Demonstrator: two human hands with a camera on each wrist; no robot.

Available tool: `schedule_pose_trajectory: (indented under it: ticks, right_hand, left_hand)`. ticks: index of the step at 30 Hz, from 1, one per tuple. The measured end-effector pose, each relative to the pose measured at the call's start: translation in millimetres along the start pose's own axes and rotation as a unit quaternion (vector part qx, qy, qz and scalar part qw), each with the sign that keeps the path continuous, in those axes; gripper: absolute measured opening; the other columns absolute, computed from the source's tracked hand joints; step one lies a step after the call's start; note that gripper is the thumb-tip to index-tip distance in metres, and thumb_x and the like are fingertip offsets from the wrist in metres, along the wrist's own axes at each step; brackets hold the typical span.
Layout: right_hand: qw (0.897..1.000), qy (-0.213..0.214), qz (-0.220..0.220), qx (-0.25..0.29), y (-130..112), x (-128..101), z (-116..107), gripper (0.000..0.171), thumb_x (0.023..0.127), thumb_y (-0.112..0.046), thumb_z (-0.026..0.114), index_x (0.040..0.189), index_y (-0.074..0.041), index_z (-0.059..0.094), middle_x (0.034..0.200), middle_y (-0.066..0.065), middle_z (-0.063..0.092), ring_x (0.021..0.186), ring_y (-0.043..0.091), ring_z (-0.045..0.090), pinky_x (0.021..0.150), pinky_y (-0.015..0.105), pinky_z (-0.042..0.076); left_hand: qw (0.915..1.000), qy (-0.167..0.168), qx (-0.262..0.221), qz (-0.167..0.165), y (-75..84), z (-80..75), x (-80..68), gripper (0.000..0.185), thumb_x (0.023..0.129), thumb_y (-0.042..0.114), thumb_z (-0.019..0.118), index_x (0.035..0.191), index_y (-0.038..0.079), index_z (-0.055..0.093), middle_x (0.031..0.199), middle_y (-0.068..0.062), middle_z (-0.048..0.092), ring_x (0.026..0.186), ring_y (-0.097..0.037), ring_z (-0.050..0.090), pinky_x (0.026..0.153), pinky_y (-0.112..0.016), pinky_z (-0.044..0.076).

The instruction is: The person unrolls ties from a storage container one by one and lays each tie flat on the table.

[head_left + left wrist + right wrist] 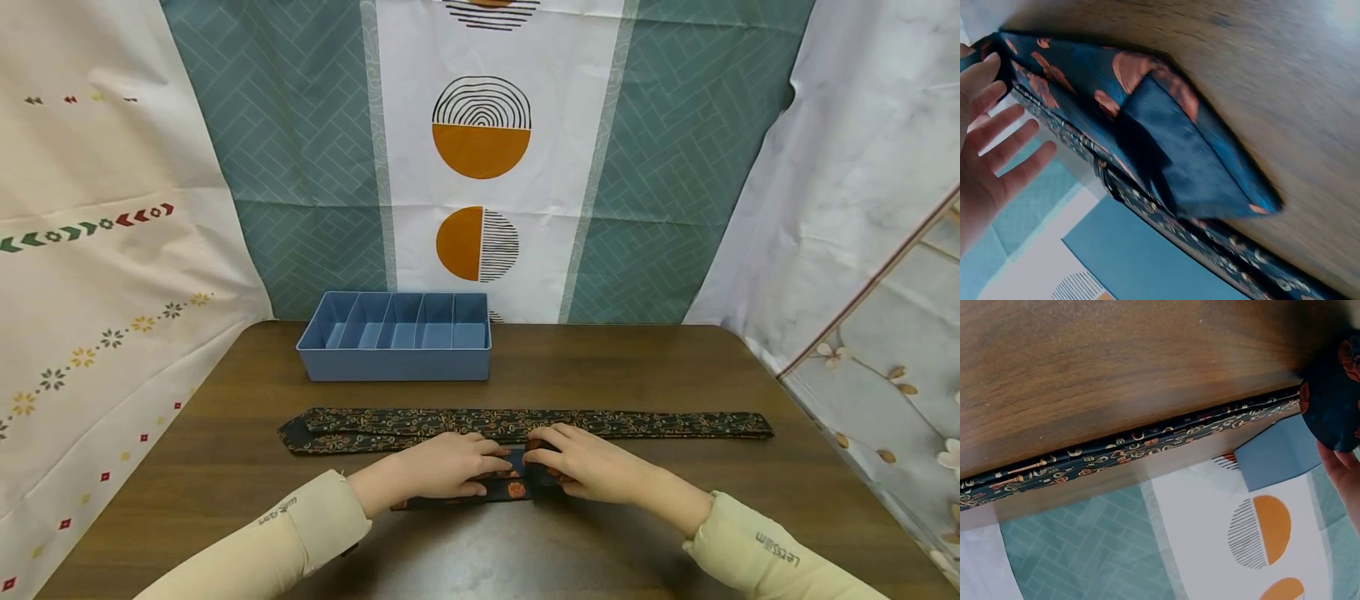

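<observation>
A dark blue tie with orange spots (501, 487) lies folded near the table's front edge, and both hands are on it. My left hand (450, 467) lies over its left part with fingers straight and spread (1004, 147). In the left wrist view the blue tie (1166, 144) shows one folded flap raised. My right hand (581, 462) pinches the tie's right folded end, which curves over its fingers (1338, 472) as a rounded dark bulge (1334, 400). Just behind the hands, a long black tie with a small orange pattern (645, 423) lies stretched across the table.
A blue box with several divided compartments (396, 362) stands at the back of the brown table (225, 467), left of centre. Patterned cloth hangs behind and on both sides. The table's right edge runs close to the flowered cloth (885, 392).
</observation>
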State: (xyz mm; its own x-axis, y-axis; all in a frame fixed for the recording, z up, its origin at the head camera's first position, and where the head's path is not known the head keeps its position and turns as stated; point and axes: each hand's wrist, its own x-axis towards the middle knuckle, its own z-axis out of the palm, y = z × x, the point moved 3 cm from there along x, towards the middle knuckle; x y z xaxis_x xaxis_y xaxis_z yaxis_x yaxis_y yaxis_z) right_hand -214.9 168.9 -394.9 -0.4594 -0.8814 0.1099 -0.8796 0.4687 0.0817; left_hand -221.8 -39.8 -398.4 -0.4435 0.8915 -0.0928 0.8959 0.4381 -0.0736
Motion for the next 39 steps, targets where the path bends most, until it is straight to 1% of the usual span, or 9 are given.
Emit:
schedule_pose_trajectory:
  ticks: [2,7,10,13,16,20,29,34,39]
  right_hand:
    - [1.0,-0.004,0.002,0.0,0.1,-0.5,-0.1,0.057,0.078,-0.016,0.076,0.13,-0.017,0.054,0.129,0.007,0.049,0.11,0.021,0.053,0.091,0.038,0.05]
    - [1.0,-0.001,0.002,0.009,0.5,-1.6,-0.8,0.058,0.077,-0.014,0.077,0.13,-0.019,0.055,0.127,0.007,0.049,0.108,0.021,0.054,0.09,0.039,0.051]
    - [1.0,-0.002,0.003,0.011,1.1,-2.3,-1.0,0.058,0.076,-0.014,0.078,0.129,-0.019,0.055,0.131,0.007,0.05,0.112,0.023,0.054,0.092,0.041,0.05]
    - [1.0,-0.014,0.005,0.001,1.6,-3.3,-0.8,0.058,0.076,-0.016,0.078,0.129,-0.019,0.055,0.137,0.006,0.05,0.119,0.028,0.052,0.095,0.048,0.048]
    - [1.0,-0.024,0.002,-0.015,1.4,-3.6,-1.2,0.059,0.077,-0.019,0.078,0.13,-0.018,0.054,0.141,0.004,0.049,0.125,0.029,0.049,0.096,0.051,0.045]
    - [0.999,-0.028,-0.005,-0.032,0.3,-3.5,-2.2,0.058,0.077,-0.021,0.078,0.13,-0.017,0.055,0.139,0.004,0.051,0.126,0.027,0.048,0.098,0.049,0.045]
    - [0.998,-0.027,-0.002,-0.059,2.5,-7.3,-1.6,0.056,0.075,-0.02,0.08,0.126,-0.018,0.058,0.13,0.007,0.053,0.113,0.026,0.055,0.093,0.045,0.049]
    - [0.999,-0.013,0.001,-0.052,3.3,-8.3,-0.7,0.046,0.075,-0.017,0.079,0.116,-0.018,0.059,0.129,0.009,0.052,0.11,0.024,0.055,0.093,0.041,0.05]
    - [0.999,-0.029,0.022,-0.039,4.0,-8.5,-1.1,0.04,0.076,-0.019,0.078,0.11,-0.019,0.057,0.132,0.008,0.053,0.114,0.023,0.055,0.095,0.042,0.049]
  left_hand:
    - [0.9999,-0.012,-0.006,0.004,2.1,2.9,4.0,0.051,0.09,0.033,0.063,0.138,0.024,0.049,0.143,0.0,0.048,0.125,-0.018,0.052,0.092,-0.027,0.051]
    - [0.9992,-0.036,-0.013,0.009,6.6,9.9,8.7,0.057,0.087,0.026,0.067,0.14,0.028,0.046,0.146,0.001,0.044,0.133,-0.015,0.043,0.094,-0.024,0.049]
    - [0.9983,-0.049,-0.031,0.0,8.3,9.6,9.6,0.057,0.087,0.023,0.067,0.14,0.029,0.046,0.146,0.002,0.043,0.135,-0.014,0.041,0.096,-0.024,0.048]
    - [0.9972,-0.058,-0.045,-0.013,8.6,7.6,10.4,0.057,0.087,0.023,0.067,0.14,0.029,0.046,0.147,0.003,0.042,0.135,-0.013,0.041,0.096,-0.025,0.048]
    - [0.9967,-0.061,-0.052,-0.017,8.5,6.8,10.9,0.057,0.087,0.023,0.067,0.14,0.029,0.047,0.147,0.003,0.042,0.135,-0.014,0.041,0.097,-0.027,0.048]
    - [0.9966,-0.062,-0.051,-0.015,8.5,7.9,10.9,0.057,0.087,0.023,0.067,0.14,0.029,0.046,0.147,0.003,0.042,0.135,-0.014,0.041,0.096,-0.026,0.048]
    - [0.9967,-0.061,-0.051,-0.016,8.5,7.8,10.8,0.056,0.086,0.023,0.068,0.139,0.028,0.048,0.146,0.003,0.043,0.134,-0.013,0.043,0.096,-0.024,0.048]
    - [0.9962,-0.063,-0.057,-0.019,8.3,5.3,9.3,0.055,0.086,0.022,0.068,0.137,0.028,0.05,0.146,0.003,0.043,0.132,-0.013,0.045,0.094,-0.023,0.049]
    - [0.9959,-0.061,-0.064,-0.02,6.7,6.2,7.6,0.055,0.086,0.022,0.068,0.137,0.027,0.05,0.146,0.003,0.043,0.132,-0.015,0.045,0.094,-0.024,0.049]
